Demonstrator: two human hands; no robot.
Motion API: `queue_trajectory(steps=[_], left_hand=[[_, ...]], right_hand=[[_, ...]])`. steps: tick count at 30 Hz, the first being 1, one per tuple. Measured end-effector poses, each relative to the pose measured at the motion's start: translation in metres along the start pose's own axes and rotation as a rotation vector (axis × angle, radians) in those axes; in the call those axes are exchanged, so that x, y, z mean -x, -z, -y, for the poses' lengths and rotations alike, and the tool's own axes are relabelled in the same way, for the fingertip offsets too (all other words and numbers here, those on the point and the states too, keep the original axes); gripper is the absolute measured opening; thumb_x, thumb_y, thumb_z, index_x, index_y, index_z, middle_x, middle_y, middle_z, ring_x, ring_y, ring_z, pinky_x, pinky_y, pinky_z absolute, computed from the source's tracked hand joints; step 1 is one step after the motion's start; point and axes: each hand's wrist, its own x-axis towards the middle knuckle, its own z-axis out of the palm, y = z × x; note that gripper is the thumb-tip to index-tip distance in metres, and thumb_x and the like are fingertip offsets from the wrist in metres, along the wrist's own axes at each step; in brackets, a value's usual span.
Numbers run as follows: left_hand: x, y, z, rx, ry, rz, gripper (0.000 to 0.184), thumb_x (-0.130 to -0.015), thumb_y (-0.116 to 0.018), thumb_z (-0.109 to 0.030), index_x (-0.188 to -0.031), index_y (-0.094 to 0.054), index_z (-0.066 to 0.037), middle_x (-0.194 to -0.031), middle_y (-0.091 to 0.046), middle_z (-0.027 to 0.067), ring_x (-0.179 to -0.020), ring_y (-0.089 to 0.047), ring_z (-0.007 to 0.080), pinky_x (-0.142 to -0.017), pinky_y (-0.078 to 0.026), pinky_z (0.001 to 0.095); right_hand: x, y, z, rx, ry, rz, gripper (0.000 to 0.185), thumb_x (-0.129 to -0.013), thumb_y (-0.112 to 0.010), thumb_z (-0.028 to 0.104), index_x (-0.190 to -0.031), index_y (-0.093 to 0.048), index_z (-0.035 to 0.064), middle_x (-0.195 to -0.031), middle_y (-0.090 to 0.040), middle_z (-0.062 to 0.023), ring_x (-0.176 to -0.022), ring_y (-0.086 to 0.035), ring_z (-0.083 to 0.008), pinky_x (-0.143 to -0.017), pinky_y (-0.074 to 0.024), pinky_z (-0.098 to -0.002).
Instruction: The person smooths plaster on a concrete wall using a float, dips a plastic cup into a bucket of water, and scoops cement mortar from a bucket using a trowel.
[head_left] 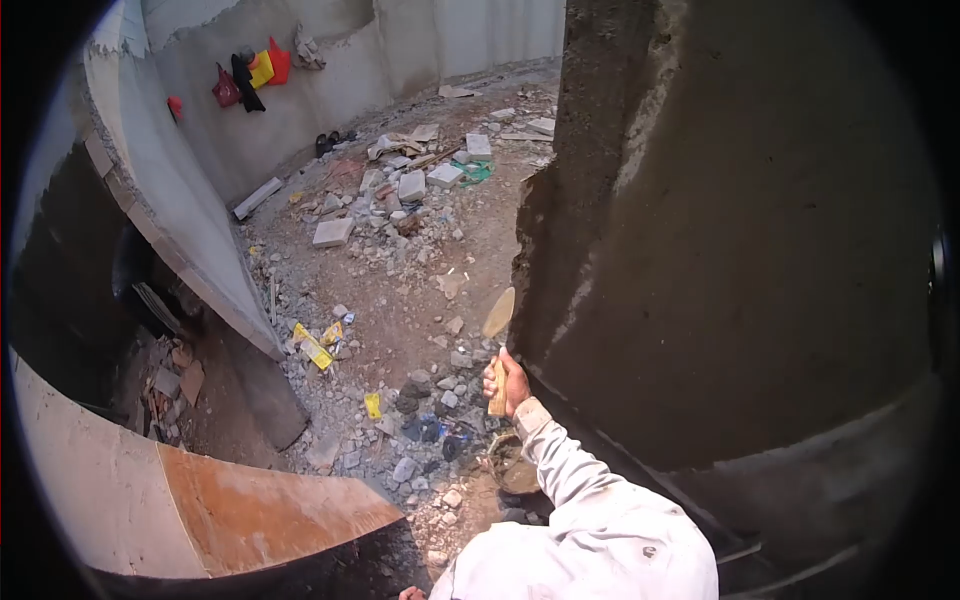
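A trowel (pixel 499 313) with a pointed metal blade and a yellowish handle is held upright in my right hand (pixel 512 382), fingers wrapped round the handle. Its blade is beside the ragged edge of a wall coated in dark, wet-looking plaster (pixel 740 240). Below my right wrist, partly hidden by the sleeve, sits a round container (pixel 513 466). Only a small part of my left hand (pixel 412 594) shows at the bottom edge; its fingers are cut off by the frame.
Rubble and pale blocks (pixel 333 232) litter the ground. A curved low wall (pixel 180 240) stands at the left, with an orange-brown curved panel (pixel 270 510) in front. Coloured bags (pixel 262 70) hang on the back wall. Yellow wrappers (pixel 313 347) lie among stones.
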Motion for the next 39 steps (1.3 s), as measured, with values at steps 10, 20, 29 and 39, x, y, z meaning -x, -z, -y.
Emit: queue_trajectory(steps=[10,20,29,39], left_hand=[[0.104,0.015,-0.045,0.040,0.202,-0.171,0.017,-0.078,-0.061,0.007,-0.093,-0.067,0.004,-0.081,-0.065,0.0040,-0.070,-0.056,0.0088,-0.066,-0.047,0.0225],[0.192,0.031,0.085,0.214,0.539,-0.151,0.014,-0.080,-0.065,0.001,-0.079,-0.053,-0.005,-0.087,-0.065,0.0061,-0.072,-0.064,0.0149,-0.053,-0.053,0.0274],[0.155,0.021,0.066,0.159,0.537,-0.189,0.013,-0.079,-0.065,0.003,-0.079,-0.056,-0.005,-0.087,-0.064,0.0063,-0.074,-0.064,0.0152,-0.059,-0.053,0.0273],[0.120,0.026,0.079,0.031,0.122,-0.211,0.016,-0.073,-0.068,0.003,-0.088,-0.069,-0.001,-0.082,-0.067,0.0050,-0.074,-0.060,0.0140,-0.068,-0.051,0.0281]], right_hand=[[0.066,0.324,-0.151,1.985,-0.566,-0.546,0.050,-0.086,-0.060,0.033,-0.128,-0.046,0.0099,-0.120,-0.061,-0.0175,-0.111,-0.058,-0.0362,-0.093,-0.0472,-0.0488],[-0.016,0.588,-0.342,2.265,-0.480,-0.659,0.032,-0.090,-0.052,0.032,-0.115,-0.056,0.0118,-0.112,-0.062,-0.0108,-0.096,-0.064,-0.0311,-0.080,-0.0512,-0.0423],[0.004,0.558,-0.361,1.865,-0.353,-0.644,0.056,-0.088,-0.055,0.048,-0.129,-0.055,0.0096,-0.113,-0.063,-0.0256,-0.107,-0.058,-0.0448,-0.093,-0.0453,-0.0503],[0.044,0.226,-0.101,2.040,0.296,-0.356,0.034,-0.087,-0.064,0.034,-0.105,-0.050,0.0087,-0.084,-0.066,-0.0182,-0.079,-0.063,-0.0415,-0.066,-0.0487,-0.0532]])
